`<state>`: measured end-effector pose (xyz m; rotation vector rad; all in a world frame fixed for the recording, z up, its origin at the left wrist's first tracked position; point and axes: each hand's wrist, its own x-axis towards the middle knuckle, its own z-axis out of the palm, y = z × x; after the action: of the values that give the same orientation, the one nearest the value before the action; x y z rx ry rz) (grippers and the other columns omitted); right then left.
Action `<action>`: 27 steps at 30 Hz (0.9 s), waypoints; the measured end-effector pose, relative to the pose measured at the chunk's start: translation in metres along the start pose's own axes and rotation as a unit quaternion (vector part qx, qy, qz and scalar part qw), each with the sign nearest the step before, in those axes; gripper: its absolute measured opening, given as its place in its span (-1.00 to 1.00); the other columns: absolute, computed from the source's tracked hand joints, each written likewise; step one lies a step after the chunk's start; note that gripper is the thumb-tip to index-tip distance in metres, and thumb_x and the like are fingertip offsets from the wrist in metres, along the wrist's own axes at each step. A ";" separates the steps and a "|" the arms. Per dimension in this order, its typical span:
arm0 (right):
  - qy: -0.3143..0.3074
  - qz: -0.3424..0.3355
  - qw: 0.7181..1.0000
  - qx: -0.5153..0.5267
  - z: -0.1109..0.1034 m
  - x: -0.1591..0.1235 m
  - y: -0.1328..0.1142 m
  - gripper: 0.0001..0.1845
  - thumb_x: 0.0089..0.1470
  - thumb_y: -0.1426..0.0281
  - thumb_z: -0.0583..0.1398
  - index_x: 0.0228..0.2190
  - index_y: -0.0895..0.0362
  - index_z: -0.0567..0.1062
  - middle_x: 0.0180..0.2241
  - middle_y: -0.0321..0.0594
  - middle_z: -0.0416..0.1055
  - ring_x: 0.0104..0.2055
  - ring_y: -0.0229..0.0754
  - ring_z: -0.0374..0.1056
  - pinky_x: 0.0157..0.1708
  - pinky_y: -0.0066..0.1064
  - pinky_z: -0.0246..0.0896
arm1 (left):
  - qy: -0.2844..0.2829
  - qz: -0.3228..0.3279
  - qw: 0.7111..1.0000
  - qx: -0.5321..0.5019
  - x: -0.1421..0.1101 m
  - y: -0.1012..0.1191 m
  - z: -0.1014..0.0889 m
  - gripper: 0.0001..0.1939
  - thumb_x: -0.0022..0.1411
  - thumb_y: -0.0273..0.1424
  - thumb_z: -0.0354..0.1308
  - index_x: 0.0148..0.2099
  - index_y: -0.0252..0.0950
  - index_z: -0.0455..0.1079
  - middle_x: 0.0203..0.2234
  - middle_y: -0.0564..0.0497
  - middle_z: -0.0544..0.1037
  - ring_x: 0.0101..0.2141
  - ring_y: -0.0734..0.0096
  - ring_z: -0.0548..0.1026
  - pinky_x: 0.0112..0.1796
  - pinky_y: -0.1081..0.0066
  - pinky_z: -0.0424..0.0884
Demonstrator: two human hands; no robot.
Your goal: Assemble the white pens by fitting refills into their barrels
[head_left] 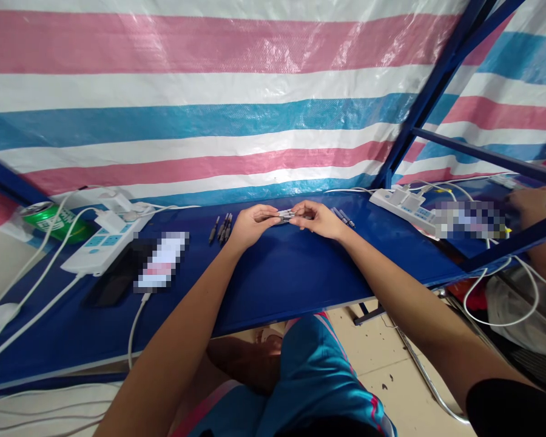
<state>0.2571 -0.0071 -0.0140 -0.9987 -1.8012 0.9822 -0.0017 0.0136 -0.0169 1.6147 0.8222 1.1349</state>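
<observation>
My left hand (pixel 252 224) and my right hand (pixel 320 220) face each other above the far middle of the blue desk. Between their fingertips lies a small group of slim, light pen parts (pixel 286 214), pinched at both ends. Whether these are barrels or refills is too small to tell. Just left of my left hand, several dark pen parts (pixel 222 228) with grey grips rest on the desk. Beyond my right hand lie a few slim dark-blue pen parts (pixel 343 217), partly hidden by that hand.
On the blue desk (pixel 295 273), a phone (pixel 161 261) on a cable, a dark phone (pixel 116 276), a white power strip (pixel 102 243) and a green can (pixel 57 221) stand left. Another power strip (pixel 407 206) lies right, near a blue frame post (pixel 407 130). Another person's hand (pixel 534 203) appears far right.
</observation>
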 end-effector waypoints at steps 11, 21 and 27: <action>0.001 0.006 1.000 0.000 0.004 -0.002 -0.004 -0.47 0.05 -0.07 0.44 -0.21 0.09 0.55 -0.28 -0.23 0.57 -0.40 -0.22 0.45 -0.38 -0.38 0.37 | 0.002 -0.002 1.000 0.000 0.000 -0.001 0.000 -0.49 0.02 -0.15 0.58 -0.06 -0.30 0.60 -0.11 -0.18 0.73 -0.05 0.04 0.69 0.12 0.05 0.56; -0.026 -0.004 0.999 -0.047 -0.003 -0.001 0.004 -0.49 0.13 -0.10 0.36 -0.27 0.11 0.65 -0.31 -0.17 0.63 -0.29 -0.10 0.51 -0.22 -0.28 0.43 | -0.010 -0.009 1.000 0.016 -0.001 0.001 0.002 -0.52 0.00 -0.16 0.58 -0.09 -0.28 0.59 -0.13 -0.15 0.73 -0.07 0.07 0.69 0.10 0.07 0.57; -0.001 -0.050 0.988 -0.143 -0.013 -0.001 0.012 -0.69 0.17 0.08 0.38 -0.19 0.02 0.70 -0.14 -0.15 0.65 -0.12 0.02 0.55 -0.04 -0.18 0.41 | -0.030 0.045 0.979 0.197 -0.003 -0.002 0.002 -0.71 0.15 -0.27 0.45 -0.08 -0.22 0.62 -0.15 -0.09 0.70 -0.15 0.14 0.67 -0.06 0.16 0.59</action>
<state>0.2724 -0.0003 -0.0201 -1.0669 -2.0125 0.6746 -0.0013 0.0109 -0.0198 2.0206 0.9879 1.0232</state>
